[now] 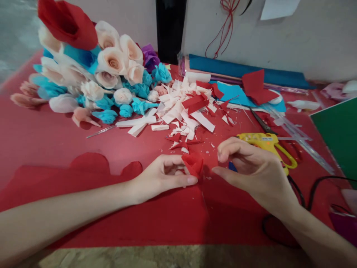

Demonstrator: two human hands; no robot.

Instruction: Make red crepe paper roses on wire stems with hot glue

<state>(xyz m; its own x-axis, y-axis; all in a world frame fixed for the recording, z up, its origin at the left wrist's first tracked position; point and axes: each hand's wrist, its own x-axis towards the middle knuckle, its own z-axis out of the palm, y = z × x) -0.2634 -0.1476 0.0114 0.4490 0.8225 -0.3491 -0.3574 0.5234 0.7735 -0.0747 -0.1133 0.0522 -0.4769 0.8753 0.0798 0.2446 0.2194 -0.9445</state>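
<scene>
Between the thumb and fingers of my left hand (164, 175) is a small red paper flower (193, 164), shaped like a bud with its top flaring outward. To its right, my right hand (251, 167) hovers apart from the flower, thumb and forefinger curved with a gap between the tips. Nothing shows in that gap. Just behind my right hand lies a yellow glue gun (260, 140), partly covered by the fingers; a small orange light glows on its side. Cut red crepe paper (92, 186) with rounded petal edges lies under and beside my left forearm.
Many paper flowers (113, 61) in white, peach, blue and red are heaped at the back left. White and red paper scraps (181, 104) cover the middle. Scissors (262, 121), clear glue sticks (304, 145), a green board (340, 134) and a black cable (314, 190) are on the right.
</scene>
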